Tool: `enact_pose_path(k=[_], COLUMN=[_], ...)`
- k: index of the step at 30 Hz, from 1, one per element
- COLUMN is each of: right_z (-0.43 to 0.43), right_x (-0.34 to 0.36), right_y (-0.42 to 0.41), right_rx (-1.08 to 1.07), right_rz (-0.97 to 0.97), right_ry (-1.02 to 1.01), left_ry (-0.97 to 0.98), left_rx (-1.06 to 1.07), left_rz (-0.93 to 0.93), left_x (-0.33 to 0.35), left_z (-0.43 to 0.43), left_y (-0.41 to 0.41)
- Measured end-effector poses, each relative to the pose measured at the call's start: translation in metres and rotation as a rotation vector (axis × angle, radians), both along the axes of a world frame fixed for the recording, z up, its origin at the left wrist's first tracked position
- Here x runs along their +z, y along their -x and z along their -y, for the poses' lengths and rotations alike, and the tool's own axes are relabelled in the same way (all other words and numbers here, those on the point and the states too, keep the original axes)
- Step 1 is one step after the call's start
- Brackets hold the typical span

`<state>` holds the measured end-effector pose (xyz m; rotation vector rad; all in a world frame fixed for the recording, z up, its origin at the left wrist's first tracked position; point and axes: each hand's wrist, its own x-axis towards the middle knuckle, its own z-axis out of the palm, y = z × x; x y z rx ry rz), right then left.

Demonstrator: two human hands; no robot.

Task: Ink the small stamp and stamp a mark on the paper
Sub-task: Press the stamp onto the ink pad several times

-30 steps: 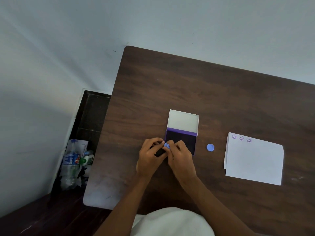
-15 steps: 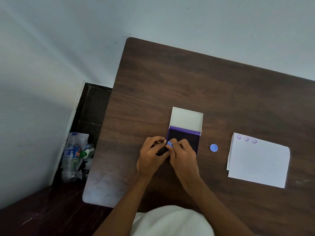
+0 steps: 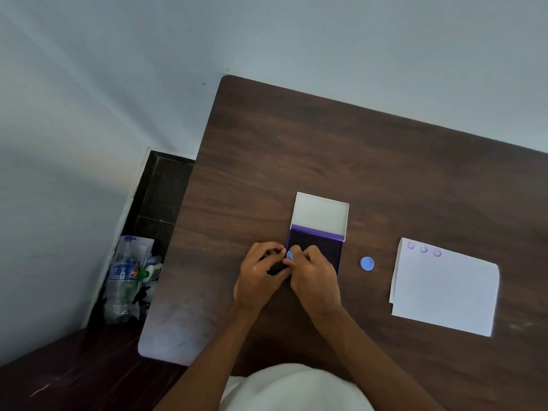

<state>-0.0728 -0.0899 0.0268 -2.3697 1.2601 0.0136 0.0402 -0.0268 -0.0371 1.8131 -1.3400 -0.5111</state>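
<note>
The small stamp (image 3: pixel 289 256) shows a round blue end at the left edge of the open ink pad (image 3: pixel 321 247), whose dark purple surface lies below its raised white lid (image 3: pixel 321 213). My right hand (image 3: pixel 314 280) pinches the stamp with its fingertips. My left hand (image 3: pixel 259 275) curls against it from the left, fingers on a dark part below the blue end. The white paper (image 3: pixel 444 292) lies to the right, apart from both hands, with three purple smiley marks (image 3: pixel 424 249) along its top edge.
A loose round blue cap (image 3: pixel 367 264) lies on the dark wooden table (image 3: pixel 326 143) between pad and paper. The table's left edge is close to my left hand. Plastic bottles and rubbish (image 3: pixel 127 277) lie on the floor beside the wall.
Both hands stay together at the pad's left edge, fingers shifting only slightly on the stamp. The view itself has drifted a little.
</note>
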Motion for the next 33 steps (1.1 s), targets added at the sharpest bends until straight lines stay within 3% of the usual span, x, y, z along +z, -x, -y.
enact_pose_path(k=[8,23,33], right_z=[0.009,0.025,0.028], right_x=[0.013,-0.007,-0.028], right_y=[-0.002,-0.010,-0.009], right_rx=[-0.175,-0.034,-0.002], right_rz=[0.111,-0.057,0.084], right_ry=[-0.051,0.022,0.168], left_ry=[0.014,0.045,0.043], left_rx=[0.007,0.023,-0.030], left_rz=[0.022,0.041,0.020], left_x=[-0.003,-0.010,-0.012], left_z=[-0.002,-0.002,-0.001], left_y=[-0.001,-0.001,0.000])
